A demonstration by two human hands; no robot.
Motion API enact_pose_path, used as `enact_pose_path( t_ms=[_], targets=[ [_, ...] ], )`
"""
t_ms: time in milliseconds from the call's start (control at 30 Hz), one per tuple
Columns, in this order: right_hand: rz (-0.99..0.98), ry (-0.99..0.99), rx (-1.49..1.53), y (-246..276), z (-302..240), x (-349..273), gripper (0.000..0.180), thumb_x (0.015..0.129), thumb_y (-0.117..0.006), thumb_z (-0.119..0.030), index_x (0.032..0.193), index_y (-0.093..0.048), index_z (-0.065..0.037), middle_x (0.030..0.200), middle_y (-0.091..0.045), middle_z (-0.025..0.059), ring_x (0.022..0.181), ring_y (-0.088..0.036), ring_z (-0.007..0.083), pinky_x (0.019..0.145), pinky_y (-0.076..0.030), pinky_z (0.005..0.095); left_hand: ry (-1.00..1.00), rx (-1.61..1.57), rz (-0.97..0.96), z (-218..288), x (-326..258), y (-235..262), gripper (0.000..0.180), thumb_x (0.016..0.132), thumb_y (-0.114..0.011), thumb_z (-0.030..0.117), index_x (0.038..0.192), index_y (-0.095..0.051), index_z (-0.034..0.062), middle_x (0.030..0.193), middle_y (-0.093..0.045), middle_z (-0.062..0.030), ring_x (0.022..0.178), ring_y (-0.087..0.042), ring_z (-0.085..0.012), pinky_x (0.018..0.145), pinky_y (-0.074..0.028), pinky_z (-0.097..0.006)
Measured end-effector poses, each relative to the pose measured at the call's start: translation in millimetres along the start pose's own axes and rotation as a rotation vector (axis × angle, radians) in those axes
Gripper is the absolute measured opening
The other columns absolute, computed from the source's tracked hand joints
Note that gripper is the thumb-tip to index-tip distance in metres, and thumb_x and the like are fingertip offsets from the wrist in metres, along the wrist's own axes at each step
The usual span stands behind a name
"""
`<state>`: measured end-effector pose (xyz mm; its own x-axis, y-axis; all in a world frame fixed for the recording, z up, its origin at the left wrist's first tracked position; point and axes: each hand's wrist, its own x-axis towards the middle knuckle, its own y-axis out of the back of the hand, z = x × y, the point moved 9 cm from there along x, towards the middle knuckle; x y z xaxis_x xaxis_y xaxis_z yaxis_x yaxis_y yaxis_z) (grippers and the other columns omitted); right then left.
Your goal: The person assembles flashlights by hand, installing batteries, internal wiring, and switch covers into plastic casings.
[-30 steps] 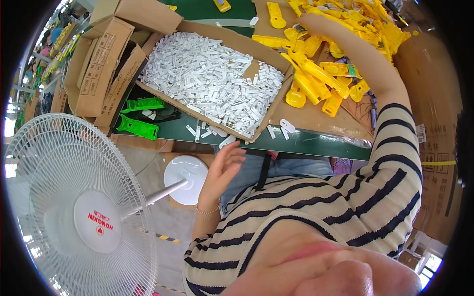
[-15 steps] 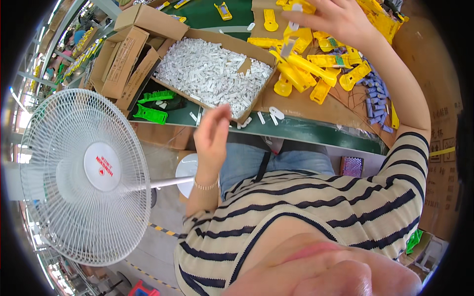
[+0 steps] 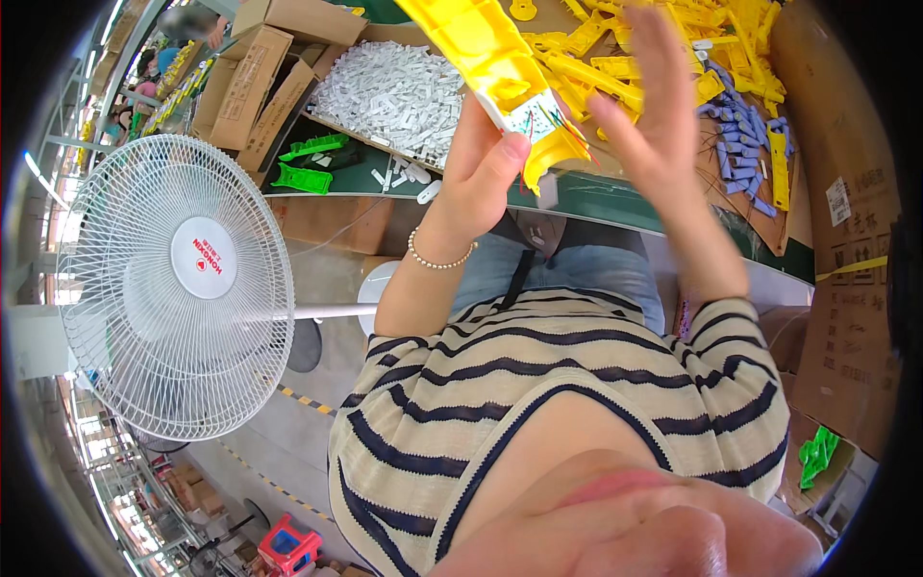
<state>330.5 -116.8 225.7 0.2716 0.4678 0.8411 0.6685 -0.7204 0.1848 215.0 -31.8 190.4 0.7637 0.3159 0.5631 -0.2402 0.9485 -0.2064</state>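
A yellow casing (image 3: 481,48) is held up in front of the right-hand part of the cardboard tray (image 3: 396,35), so that this side of the tray is hidden from view. The casing is gripped near its lower end by the left hand (image 3: 481,171): the thumb is pressed against the white insert (image 3: 534,117), while the other fingers are bent behind, where their exact hold cannot be told. The hollow inside of the casing is turned into view, and thin coloured wires (image 3: 574,132) are left sticking out loosely beside the insert.

The right hand (image 3: 661,135) is raised farther to the right of the tray, apart from the casing. Its fingers are blurred but seem to be spread, with the thumb held away from them, and nothing is seen to be pinched.

White pieces (image 3: 389,91) are heaped inside the tray. Green parts (image 3: 304,179) are laid just beyond its near left edge. Well to its right, yellow parts (image 3: 615,67) are piled, and past them lilac cylinders (image 3: 740,159) are gathered.

The step in hand is judged to be the holding and presenting of the opened casing, with no work by the right hand evident on it. For the next move, a steady left grip is called for, and the loose wires would need to be kept clear of the right fingertips.
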Motion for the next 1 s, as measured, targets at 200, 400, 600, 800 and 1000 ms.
enact_pose_path(
  t_ms=[200,400,600,800,1000],
  targets=[
    [-0.411,-0.786,1.282,-102.5,29.5,-128.3,0.078,0.078,-0.069,-0.014,0.142,-0.025,-0.003,0.122,-0.055,0.0197,0.113,-0.054,0.0229,0.091,-0.042,0.0323,-0.06,0.136,0.117,-2.2,-0.1,7.5,0.046,0.092,-0.04,0.015,0.134,-0.026,0.0016,0.115,-0.05,-0.0204,0.103,-0.056,-0.0277,0.089,-0.048,-0.041],
    [-0.309,-1.033,0.991,-67.5,41.5,-157.5,0.058,0.083,-0.059,-0.005,0.136,-0.037,-0.001,0.094,-0.066,0.0197,0.084,-0.066,0.0253,0.077,-0.05,0.0314,-0.013,0.273,0.221,-11.6,-11.7,31.8,0.039,0.087,-0.041,0.004,0.126,-0.033,0.0002,0.108,-0.052,-0.0119,0.097,-0.053,-0.0174,0.086,-0.045,-0.032],
    [-0.022,-0.796,0.887,-26.4,24.2,-119.7,0.02,0.088,-0.05,-0.007,0.099,-0.06,0.006,0.083,-0.067,0.0186,0.075,-0.067,0.0222,0.069,-0.051,0.0287,0.265,0.448,0.27,-65.5,-51.6,61.2,0.038,0.081,-0.037,0.01,0.117,-0.042,-0.0016,0.099,-0.057,-0.0145,0.087,-0.059,-0.021,0.08,-0.049,-0.033],
    [-0.36,-1.064,0.718,-34.4,59.4,-128.1,0.03,0.093,-0.055,-0.027,0.078,-0.06,-0.002,0.053,-0.052,0.0007,0.042,-0.042,0.0044,0.039,-0.028,0.0196,0.334,0.434,0.043,-90.8,-71.2,28.3,0.046,0.081,-0.042,0.018,0.12,-0.043,-0.0046,0.097,-0.059,-0.0116,0.088,-0.059,-0.0177,0.078,-0.048,-0.03],
    [-0.249,-1.069,0.849,-30.0,67.3,-126.2,0.032,0.095,-0.051,-0.031,0.076,-0.056,-0.005,0.047,-0.041,-0.0026,0.04,-0.031,0.0042,0.039,-0.021,0.021,0.199,0.877,-0.106,-73.2,-64.0,10.9,0.05,0.075,-0.051,0.016,0.121,-0.048,-0.0036,0.092,-0.062,-0.0168,0.08,-0.061,-0.0259,0.075,-0.047,-0.032]
  ],
)
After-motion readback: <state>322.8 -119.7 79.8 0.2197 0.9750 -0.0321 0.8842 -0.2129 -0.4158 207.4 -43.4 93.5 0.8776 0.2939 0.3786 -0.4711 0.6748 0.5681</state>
